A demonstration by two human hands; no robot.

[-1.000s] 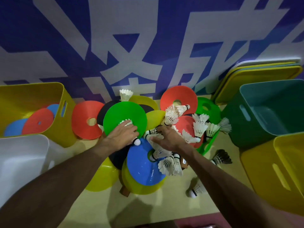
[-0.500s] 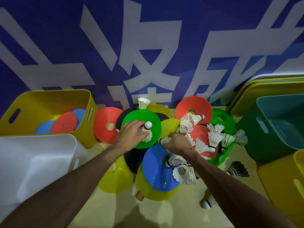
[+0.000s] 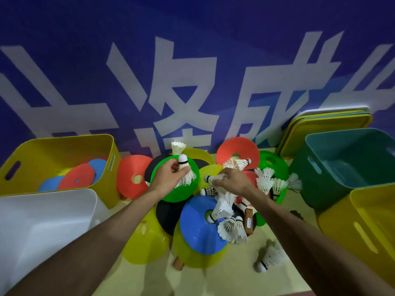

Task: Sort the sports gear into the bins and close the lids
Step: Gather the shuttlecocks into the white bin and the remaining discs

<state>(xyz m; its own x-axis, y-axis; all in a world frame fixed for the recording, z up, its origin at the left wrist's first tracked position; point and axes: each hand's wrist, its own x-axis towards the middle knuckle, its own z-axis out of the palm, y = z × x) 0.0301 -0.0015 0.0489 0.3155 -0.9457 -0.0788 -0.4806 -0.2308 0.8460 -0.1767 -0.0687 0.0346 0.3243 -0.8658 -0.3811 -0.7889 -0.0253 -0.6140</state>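
Observation:
A heap of flat coloured disc cones and white shuttlecocks lies on the floor by the wall. My left hand [image 3: 170,177] holds a white shuttlecock [image 3: 185,169] cork-up above a green disc [image 3: 183,194]. My right hand [image 3: 234,181] grips another shuttlecock [image 3: 211,178] lying sideways over a yellow disc [image 3: 208,170]. A blue disc [image 3: 196,229] sits in front with several shuttlecocks [image 3: 232,228] at its right edge. One shuttlecock [image 3: 268,258] lies alone on the floor. Paddle handles [image 3: 249,223] stick out of the heap.
At left a yellow bin [image 3: 57,150] holds red and blue discs; a white bin [image 3: 42,227] stands in front of it. At right stand a teal bin [image 3: 350,165] and a yellow bin [image 3: 363,227]. Lids [image 3: 327,127] lean on the blue banner wall.
My left hand has lifted a shuttlecock off the green disc and turned it cork-up. My right hand has closed on a shuttlecock in the heap. The camera view shifted slightly left.

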